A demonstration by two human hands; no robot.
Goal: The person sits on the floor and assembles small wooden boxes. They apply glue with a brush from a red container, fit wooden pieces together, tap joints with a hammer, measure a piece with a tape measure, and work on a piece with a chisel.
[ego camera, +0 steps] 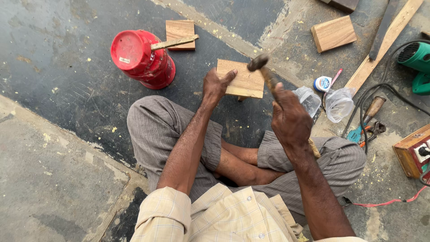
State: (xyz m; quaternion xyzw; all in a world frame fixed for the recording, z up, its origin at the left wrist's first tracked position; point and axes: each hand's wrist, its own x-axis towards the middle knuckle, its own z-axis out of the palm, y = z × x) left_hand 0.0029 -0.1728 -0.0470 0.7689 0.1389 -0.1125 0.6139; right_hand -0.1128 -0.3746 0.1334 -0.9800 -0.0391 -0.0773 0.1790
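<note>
I sit cross-legged on the floor. My left hand [216,84] rests on the near left corner of a small square wooden board [244,80] that stands just in front of my knees, raised on something beneath it. My right hand [290,117] grips the wooden handle of a hammer [259,62]. The hammer's dark head hovers over the board's far right corner.
An upturned red bucket [142,58] with a wooden stick across it stands at the left, a wood block [180,32] behind it. To the right lie another block [334,33], a long batten [385,42], plastic bags [339,104], a green power tool [416,60], pliers [368,130] and a socket box [414,150].
</note>
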